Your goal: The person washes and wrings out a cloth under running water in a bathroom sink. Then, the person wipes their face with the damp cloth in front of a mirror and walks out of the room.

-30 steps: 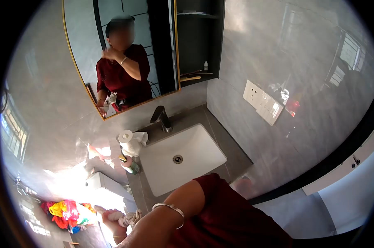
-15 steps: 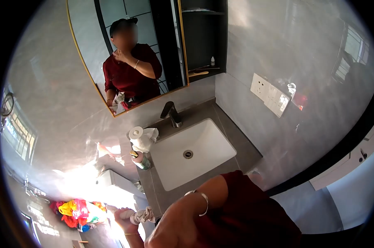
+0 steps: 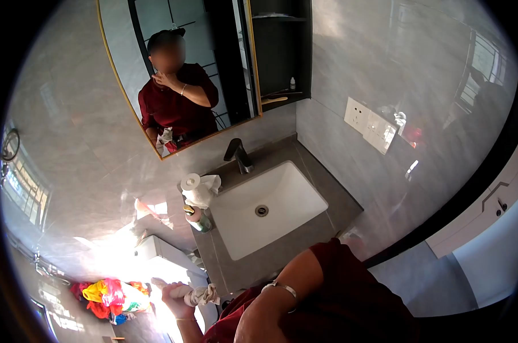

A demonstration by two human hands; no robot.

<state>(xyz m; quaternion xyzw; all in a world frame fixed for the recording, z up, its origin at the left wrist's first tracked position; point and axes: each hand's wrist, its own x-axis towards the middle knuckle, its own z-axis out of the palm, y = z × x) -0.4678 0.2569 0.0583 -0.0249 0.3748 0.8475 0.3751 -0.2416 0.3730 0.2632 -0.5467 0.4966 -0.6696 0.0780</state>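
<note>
My left hand (image 3: 176, 298), at the lower left, is wrapped round a bunched whitish cloth (image 3: 202, 295), whose loose end sticks out toward the counter. My right arm crosses the bottom of the view with a silver bracelet (image 3: 282, 287) at the wrist; the hand itself drops below the frame edge. In the mirror (image 3: 236, 117), the reflected right hand (image 3: 167, 80) is raised to the chin with its fingers stretched out and nothing visible in it. The cloth also shows in the reflection, low by the waist.
Ahead is a white sink (image 3: 270, 228) in a grey counter (image 3: 236, 277), with a dark faucet (image 3: 239, 155). A tissue roll (image 3: 191, 183) and a pump bottle (image 3: 197, 218) stand on its left. Colourful clothes (image 3: 110, 294) lie at the lower left. Wall sockets (image 3: 370, 126) are on the right.
My right hand has slid down out of direct view, leaving mostly the forearm. In the mirror its fingers look more spread at the chin. The left hand keeps the cloth, and the camera has shifted slightly.
</note>
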